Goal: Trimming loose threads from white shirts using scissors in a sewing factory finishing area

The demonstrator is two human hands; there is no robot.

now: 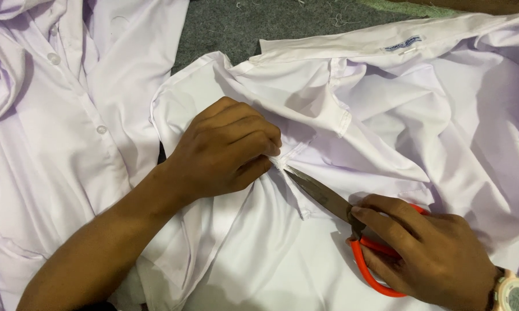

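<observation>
A white shirt lies crumpled in front of me. My left hand pinches a fold of its fabric, fingers closed on the cloth. My right hand, with a pale watch on the wrist, grips orange-handled scissors. The steel blades point up and left, and their tip touches the seam right beside my left fingertips.
A second white shirt with buttons is heaped at the left. Grey felt-like surface shows at the top between the two shirts, with a few loose threads on it. A collar with a small label lies at the top right.
</observation>
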